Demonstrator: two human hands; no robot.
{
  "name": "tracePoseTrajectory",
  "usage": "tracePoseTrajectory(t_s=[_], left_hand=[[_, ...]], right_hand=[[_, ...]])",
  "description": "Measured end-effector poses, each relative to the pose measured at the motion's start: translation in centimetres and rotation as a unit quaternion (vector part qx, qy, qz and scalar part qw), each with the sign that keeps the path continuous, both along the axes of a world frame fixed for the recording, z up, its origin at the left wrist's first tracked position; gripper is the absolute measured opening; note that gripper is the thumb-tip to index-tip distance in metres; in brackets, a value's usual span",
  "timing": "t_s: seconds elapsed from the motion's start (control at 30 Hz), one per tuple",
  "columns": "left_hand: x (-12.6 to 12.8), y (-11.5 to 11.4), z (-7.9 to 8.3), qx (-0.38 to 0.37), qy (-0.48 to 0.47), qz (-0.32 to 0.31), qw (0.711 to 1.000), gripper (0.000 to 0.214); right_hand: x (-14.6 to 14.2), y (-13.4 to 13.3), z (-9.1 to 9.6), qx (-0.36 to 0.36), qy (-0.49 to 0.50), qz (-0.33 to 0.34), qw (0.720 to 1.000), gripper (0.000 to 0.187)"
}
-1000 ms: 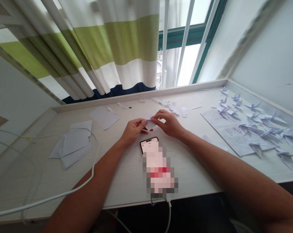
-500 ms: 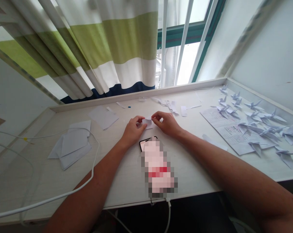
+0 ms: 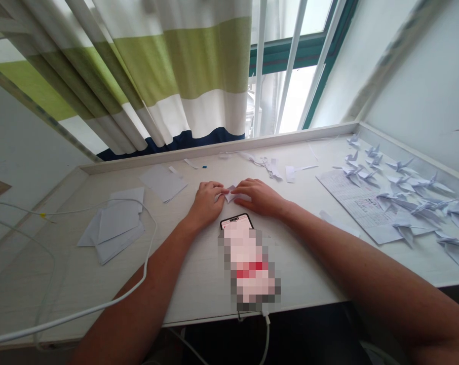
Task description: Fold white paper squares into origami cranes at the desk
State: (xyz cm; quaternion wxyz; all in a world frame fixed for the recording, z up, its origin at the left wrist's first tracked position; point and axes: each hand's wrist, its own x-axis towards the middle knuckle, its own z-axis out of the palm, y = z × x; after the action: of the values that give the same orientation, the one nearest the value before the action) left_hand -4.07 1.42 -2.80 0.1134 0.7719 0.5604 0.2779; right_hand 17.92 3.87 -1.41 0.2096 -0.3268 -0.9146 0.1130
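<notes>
A small folded piece of white paper (image 3: 230,194) lies at the middle of the table, between my two hands. From the left, my left hand (image 3: 207,204) grips its edge, thumb and fingers closed together. My right hand (image 3: 262,197) has its fingertips on the paper's right and top side, with the thumb lower down by the table. Parts of the paper are hidden beneath the fingers. Just in front of the hands lies a phone (image 3: 235,221), its screen mostly blurred out and a cable plugged in at its near end.
Several folded paper cranes (image 3: 400,180) stand at the right, some on a printed sheet (image 3: 351,208). Loose white sheets (image 3: 119,223) and a further stack (image 3: 163,182) lie left. Paper scraps (image 3: 273,170) are strewn at the back. A white cable (image 3: 100,305) crosses my left forearm.
The paper has gone from held up between the fingertips to lower and flatter, with a changed fold. My right hand has shifted left over it, its fingers straighter. The view has moved slightly.
</notes>
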Motion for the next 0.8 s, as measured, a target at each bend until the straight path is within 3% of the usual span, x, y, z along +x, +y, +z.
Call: tracePoseTrajectory(t_s=[0.27,0.53,0.8], left_hand=[[0.1,-0.6,1.0,-0.027,0.032,-0.039,0.998,0.029],[-0.2,-0.4,1.0,-0.045,0.021,-0.042,0.998,0.042],[0.1,-0.6,1.2,-0.011,-0.01,-0.03,0.999,0.047]], right_hand=[[0.1,0.3,0.4,0.114,-0.031,0.058,0.991,0.022],[0.0,0.4,0.6,0.083,-0.112,0.087,0.986,0.022],[-0.3,0.4,0.4,0.058,-0.114,0.015,0.992,0.022]])
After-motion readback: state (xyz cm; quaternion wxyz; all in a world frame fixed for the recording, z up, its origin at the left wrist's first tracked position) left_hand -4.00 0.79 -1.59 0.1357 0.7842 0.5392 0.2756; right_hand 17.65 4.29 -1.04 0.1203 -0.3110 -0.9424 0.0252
